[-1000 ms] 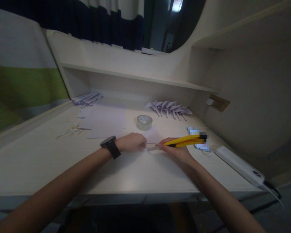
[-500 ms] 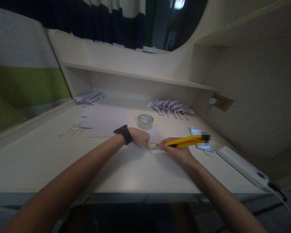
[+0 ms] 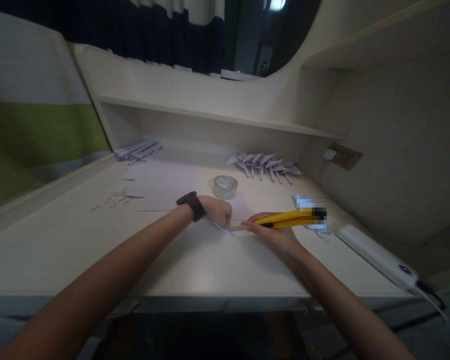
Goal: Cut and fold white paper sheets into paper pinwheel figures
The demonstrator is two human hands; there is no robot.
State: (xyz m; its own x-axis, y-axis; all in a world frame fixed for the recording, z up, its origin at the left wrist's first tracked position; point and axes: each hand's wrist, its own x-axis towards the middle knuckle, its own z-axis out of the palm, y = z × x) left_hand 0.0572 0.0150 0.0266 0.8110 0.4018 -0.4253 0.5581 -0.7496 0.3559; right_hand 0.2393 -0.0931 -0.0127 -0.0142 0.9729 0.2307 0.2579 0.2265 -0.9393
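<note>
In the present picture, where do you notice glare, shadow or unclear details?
Head view: dim light, soft glare near the front of the desk; head view: faint shadow beside the left forearm; head view: blocky pixels over the tail of the yellow cutter.

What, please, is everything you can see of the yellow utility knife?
The yellow utility knife has a slim, plastic-looking body with an orange strip along its lower side and a black rear end, partly pixelated. Its pale, metallic-looking blade is out, pointing toward the left hand; whether they touch is unclear. The right hand grips it near the blade, over the desk.
</note>
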